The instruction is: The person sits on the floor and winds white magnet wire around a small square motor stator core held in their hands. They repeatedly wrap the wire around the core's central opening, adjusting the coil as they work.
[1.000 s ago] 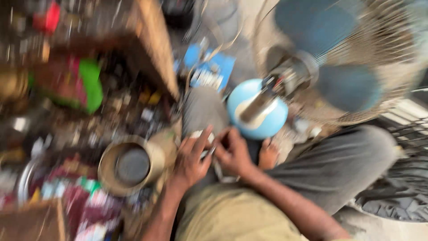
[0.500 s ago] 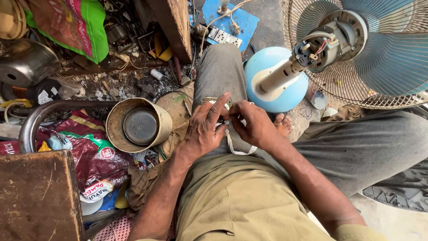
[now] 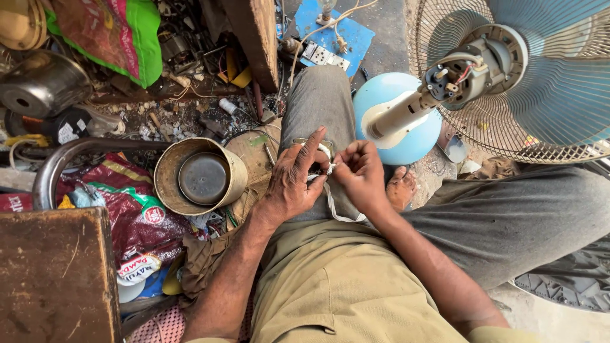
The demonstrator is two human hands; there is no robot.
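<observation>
Round metal tin [image 3: 200, 176] on floor at left. Left hand [image 3: 293, 181] on lap, fingers pressing white cord [image 3: 330, 202]. Right hand [image 3: 361, 173] pinching same cord, probably its end; partly hidden. Fan motor [image 3: 473, 63] at right.

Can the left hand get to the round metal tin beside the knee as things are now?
Probably yes. The round metal tin stands open just beside the left hand, with nothing between them, but that hand and the right hand are busy with a white cord.
</observation>
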